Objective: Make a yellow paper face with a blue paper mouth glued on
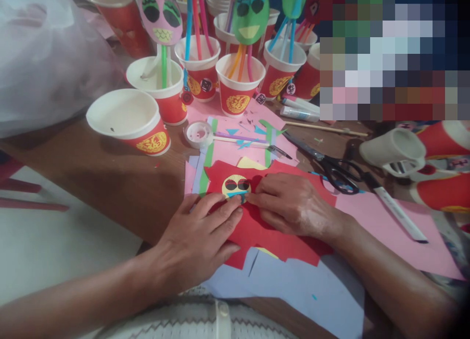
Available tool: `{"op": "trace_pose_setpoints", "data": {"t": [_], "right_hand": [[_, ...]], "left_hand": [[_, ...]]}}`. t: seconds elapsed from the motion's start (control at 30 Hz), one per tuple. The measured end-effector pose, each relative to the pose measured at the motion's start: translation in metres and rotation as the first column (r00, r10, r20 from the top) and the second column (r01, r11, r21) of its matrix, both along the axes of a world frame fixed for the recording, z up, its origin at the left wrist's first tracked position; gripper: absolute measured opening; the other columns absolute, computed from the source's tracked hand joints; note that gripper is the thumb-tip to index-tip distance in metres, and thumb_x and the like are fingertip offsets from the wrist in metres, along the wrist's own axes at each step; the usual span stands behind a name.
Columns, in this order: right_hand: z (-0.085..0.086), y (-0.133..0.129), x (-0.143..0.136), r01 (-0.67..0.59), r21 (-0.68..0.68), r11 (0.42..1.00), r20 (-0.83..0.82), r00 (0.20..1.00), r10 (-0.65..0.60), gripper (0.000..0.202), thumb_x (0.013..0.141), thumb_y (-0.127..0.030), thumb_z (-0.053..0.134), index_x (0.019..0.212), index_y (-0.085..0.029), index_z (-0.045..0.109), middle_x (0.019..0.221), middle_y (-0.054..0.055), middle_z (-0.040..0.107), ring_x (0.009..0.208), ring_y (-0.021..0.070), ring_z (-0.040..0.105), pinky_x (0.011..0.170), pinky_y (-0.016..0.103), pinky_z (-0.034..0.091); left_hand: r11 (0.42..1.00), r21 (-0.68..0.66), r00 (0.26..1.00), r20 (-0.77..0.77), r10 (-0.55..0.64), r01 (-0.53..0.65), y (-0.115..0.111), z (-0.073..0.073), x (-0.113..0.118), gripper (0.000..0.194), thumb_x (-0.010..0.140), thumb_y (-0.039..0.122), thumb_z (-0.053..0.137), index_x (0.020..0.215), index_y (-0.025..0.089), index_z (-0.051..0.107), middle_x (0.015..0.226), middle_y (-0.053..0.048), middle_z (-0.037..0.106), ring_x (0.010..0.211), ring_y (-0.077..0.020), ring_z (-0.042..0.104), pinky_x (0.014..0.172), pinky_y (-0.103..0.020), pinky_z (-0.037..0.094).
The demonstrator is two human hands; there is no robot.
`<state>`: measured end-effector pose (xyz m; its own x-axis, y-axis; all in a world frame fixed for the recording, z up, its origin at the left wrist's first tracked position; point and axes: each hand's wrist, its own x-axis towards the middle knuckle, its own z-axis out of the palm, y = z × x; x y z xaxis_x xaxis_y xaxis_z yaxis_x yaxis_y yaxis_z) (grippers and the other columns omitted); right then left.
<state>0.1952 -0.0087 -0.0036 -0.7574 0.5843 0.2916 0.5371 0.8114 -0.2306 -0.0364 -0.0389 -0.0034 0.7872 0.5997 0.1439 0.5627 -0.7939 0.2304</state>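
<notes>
A small round yellow paper face [232, 180] with black eyes and red brows lies on a jagged sheet of red paper [286, 241]. Across its lower part is a blue paper piece [235, 195]. My left hand [205, 226] rests on the red sheet with its fingers stretched out, fingertips at the lower edge of the face. From the other side my right hand [293, 202] reaches in, fingers curled and its index fingertip touching the face beside the blue piece. Whether a small thing sits in the right fingers is hidden.
Red-and-white paper cups [240, 92] stand behind, several holding paper faces on coloured stems. Black scissors [330, 165], a marker [398, 212], a tape roll [198, 133] and a white mug [394, 150] surround the sheets. A filled plastic bag [51, 60] is at left.
</notes>
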Motion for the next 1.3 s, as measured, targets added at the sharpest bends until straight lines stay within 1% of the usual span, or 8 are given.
{"op": "trace_pose_setpoints", "data": {"t": [0.27,0.57,0.73,0.87,0.93,1.03,1.13,1.3], "right_hand": [[-0.0010,0.0008,-0.0004,-0.003,0.008,1.000,0.000,1.000,0.003,0.024,0.082,-0.011,0.046,0.091,-0.014,0.068,0.073,0.007,0.063,0.067,0.0171,0.056,0.060,0.029,0.044],[-0.0007,0.0009,-0.0003,0.001,0.001,1.000,-0.004,1.000,-0.001,0.024,0.082,-0.011,0.046,0.092,-0.014,0.068,0.074,0.008,0.064,0.068,0.0176,0.057,0.060,0.029,0.044],[-0.0011,0.0002,-0.0016,0.017,0.000,1.000,-0.002,1.000,-0.017,0.024,0.082,-0.012,0.046,0.091,-0.015,0.068,0.073,0.007,0.063,0.068,0.0174,0.057,0.060,0.029,0.044],[-0.0011,0.0005,-0.0021,0.023,0.035,0.999,-0.010,1.000,-0.023,0.020,0.083,-0.013,0.047,0.088,-0.014,0.067,0.072,0.007,0.063,0.065,0.0172,0.057,0.057,0.029,0.043],[0.0000,0.0010,-0.0013,0.007,0.066,0.998,-0.038,0.999,-0.005,0.019,0.083,-0.013,0.049,0.090,-0.013,0.066,0.075,0.007,0.064,0.068,0.0175,0.058,0.058,0.029,0.045],[0.0017,0.0018,0.0002,-0.027,0.090,0.996,-0.070,0.997,0.033,0.018,0.083,-0.014,0.052,0.097,-0.014,0.064,0.085,0.009,0.066,0.077,0.0190,0.060,0.065,0.032,0.047],[0.0017,0.0022,0.0005,-0.060,0.095,0.994,-0.043,0.997,0.065,0.021,0.085,-0.018,0.053,0.103,-0.015,0.063,0.092,0.010,0.066,0.084,0.0209,0.060,0.068,0.035,0.048],[0.0001,0.0030,-0.0013,-0.065,0.054,0.996,0.023,0.998,0.064,0.017,0.086,-0.016,0.052,0.097,-0.016,0.064,0.086,0.009,0.065,0.087,0.0215,0.060,0.070,0.034,0.048]], "left_hand": [[1.000,-0.014,1.000,0.007,0.012,-0.012,-0.0013,0.0001,-0.0003,0.037,0.090,0.033,0.045,0.120,0.015,0.054,0.133,-0.003,0.053,0.115,-0.0251,0.043,0.088,-0.043,0.033],[1.000,-0.006,1.000,-0.019,0.012,-0.012,-0.0007,-0.0004,-0.0012,0.037,0.090,0.034,0.044,0.121,0.015,0.054,0.134,-0.005,0.052,0.115,-0.0254,0.044,0.088,-0.044,0.034],[1.000,0.015,1.000,-0.016,0.011,-0.011,-0.0009,0.0000,-0.0009,0.038,0.089,0.033,0.047,0.120,0.015,0.055,0.132,-0.006,0.053,0.114,-0.0259,0.045,0.088,-0.043,0.035],[1.000,0.022,1.000,-0.008,0.014,-0.014,-0.0006,-0.0001,0.0002,0.037,0.089,0.034,0.046,0.119,0.015,0.056,0.131,-0.006,0.054,0.113,-0.0255,0.046,0.088,-0.043,0.035],[1.000,0.026,1.000,-0.003,0.016,-0.016,-0.0005,-0.0004,0.0003,0.037,0.089,0.034,0.045,0.119,0.015,0.056,0.131,-0.006,0.055,0.113,-0.0252,0.046,0.087,-0.043,0.035],[0.999,0.039,1.000,0.000,0.016,-0.016,-0.0007,-0.0011,0.0001,0.037,0.089,0.034,0.046,0.118,0.015,0.056,0.130,-0.006,0.056,0.112,-0.0254,0.046,0.087,-0.043,0.035],[0.999,0.046,1.000,-0.001,0.012,-0.012,-0.0008,-0.0017,0.0000,0.036,0.088,0.033,0.048,0.118,0.015,0.056,0.129,-0.007,0.056,0.112,-0.0259,0.047,0.087,-0.043,0.036],[1.000,0.001,0.999,0.021,0.029,-0.029,0.0002,-0.0006,-0.0027,0.034,0.088,0.030,0.046,0.117,0.015,0.057,0.132,-0.008,0.052,0.114,-0.0255,0.046,0.088,-0.042,0.037]]}}
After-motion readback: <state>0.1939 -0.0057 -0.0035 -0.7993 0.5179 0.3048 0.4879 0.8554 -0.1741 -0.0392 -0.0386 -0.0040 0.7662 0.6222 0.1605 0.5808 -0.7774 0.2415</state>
